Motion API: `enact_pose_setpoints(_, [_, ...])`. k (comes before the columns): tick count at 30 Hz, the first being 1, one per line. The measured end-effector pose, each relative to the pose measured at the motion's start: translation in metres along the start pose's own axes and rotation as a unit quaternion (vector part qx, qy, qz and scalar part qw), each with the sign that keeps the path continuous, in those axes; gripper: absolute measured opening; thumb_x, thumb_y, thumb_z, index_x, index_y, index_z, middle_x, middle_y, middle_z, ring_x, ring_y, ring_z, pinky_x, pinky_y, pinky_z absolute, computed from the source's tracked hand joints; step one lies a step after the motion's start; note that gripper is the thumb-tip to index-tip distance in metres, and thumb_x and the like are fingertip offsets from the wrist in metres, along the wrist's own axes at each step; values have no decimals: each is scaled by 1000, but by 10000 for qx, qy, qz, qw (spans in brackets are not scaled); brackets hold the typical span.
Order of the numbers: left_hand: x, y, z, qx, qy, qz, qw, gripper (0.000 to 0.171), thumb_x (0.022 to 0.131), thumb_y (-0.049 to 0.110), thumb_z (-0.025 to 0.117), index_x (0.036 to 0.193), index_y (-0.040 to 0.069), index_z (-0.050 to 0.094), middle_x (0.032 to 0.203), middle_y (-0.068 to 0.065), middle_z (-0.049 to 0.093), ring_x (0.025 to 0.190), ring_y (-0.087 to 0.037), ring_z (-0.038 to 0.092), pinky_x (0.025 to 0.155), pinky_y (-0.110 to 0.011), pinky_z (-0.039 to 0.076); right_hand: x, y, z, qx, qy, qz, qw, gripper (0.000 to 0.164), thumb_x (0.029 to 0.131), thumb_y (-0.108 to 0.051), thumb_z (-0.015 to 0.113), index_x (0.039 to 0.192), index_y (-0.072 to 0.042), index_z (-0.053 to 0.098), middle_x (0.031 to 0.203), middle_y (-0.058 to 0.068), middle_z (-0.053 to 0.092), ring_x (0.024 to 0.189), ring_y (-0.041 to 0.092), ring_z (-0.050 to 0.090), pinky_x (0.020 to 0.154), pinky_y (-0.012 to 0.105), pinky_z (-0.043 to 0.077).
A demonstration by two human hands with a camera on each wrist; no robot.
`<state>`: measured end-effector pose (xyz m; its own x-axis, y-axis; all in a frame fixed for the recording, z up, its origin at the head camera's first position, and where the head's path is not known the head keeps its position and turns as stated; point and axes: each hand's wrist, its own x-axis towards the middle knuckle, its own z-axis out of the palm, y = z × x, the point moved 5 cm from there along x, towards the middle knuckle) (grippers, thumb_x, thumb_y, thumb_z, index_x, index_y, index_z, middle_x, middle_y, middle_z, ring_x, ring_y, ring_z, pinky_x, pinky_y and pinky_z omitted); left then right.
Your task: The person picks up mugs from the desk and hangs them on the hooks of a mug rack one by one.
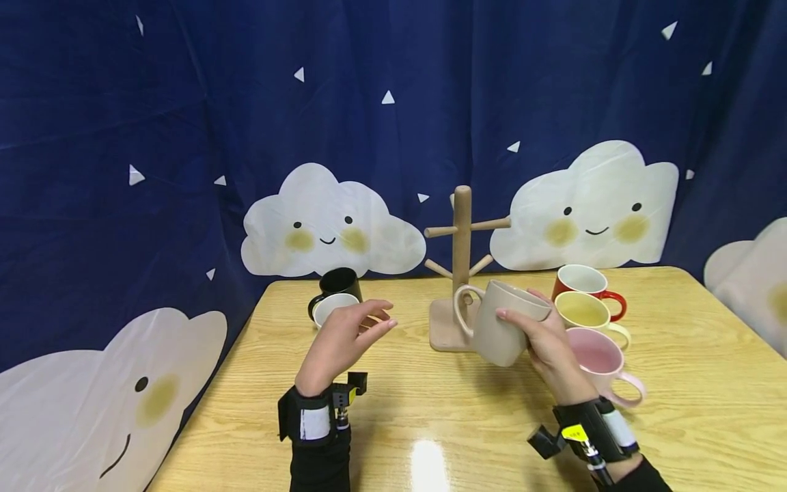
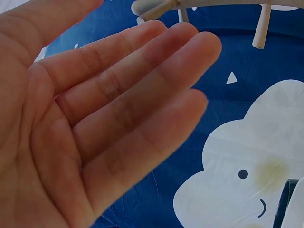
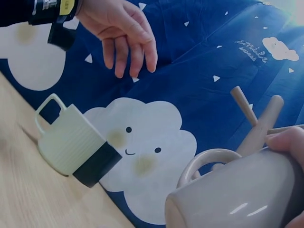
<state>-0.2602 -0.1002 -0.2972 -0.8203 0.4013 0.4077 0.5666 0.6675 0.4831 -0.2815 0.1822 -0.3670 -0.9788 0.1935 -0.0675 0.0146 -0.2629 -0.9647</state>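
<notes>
My right hand (image 1: 553, 345) grips a beige mug (image 1: 505, 324) by its body, thumb on the near side. The mug is tilted, its handle pointing left and overlapping the wooden mug tree (image 1: 462, 253) in the head view. In the right wrist view the glossy mug (image 3: 237, 190) fills the lower right, with the handle toward the tree's post. My left hand (image 1: 344, 338) is raised over the table's left part and holds nothing; its fingers (image 2: 142, 99) are extended with the palm showing. It partly covers a white mug (image 1: 335, 304) in the head view.
Behind the white mug stands a black mug (image 1: 340, 281). On the right, a red mug with white inside (image 1: 581, 277), a yellow mug (image 1: 581, 311) and a pink mug (image 1: 595, 355) stand in a row beside my right hand. A blue cloud-patterned curtain (image 1: 369, 41) hangs behind the wooden table (image 1: 393, 437).
</notes>
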Motion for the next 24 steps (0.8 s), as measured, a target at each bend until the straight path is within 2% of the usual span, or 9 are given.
enact_pose_setpoints(8, [0,3,1,33,-149,17,9999,30,89,29,59,113,11,63,97,-3,70,81,-13,67,72,-26,54,7,12,3,261,223,-262,9991,71,75,6,64,132,-9,23,110,-1,41,97,8,47,80,17,46])
enact_pose_setpoints(15, [-3,2,-4,17,-85,-84,9999,29,88,29,61,112,12,64,96,-1,70,83,-12,66,72,-26,54,11,22,5,305,359,-336,9983,86,75,6,63,143,-4,11,113,-2,39,101,10,45,80,15,45])
enact_pose_setpoints(24, [-4,4,-4,37,-92,-3,10000,30,89,30,60,112,11,64,96,-2,70,82,-12,67,72,-25,54,15,32,4,381,607,-322,9969,87,76,4,64,144,-6,11,113,-4,38,102,9,44,83,14,44])
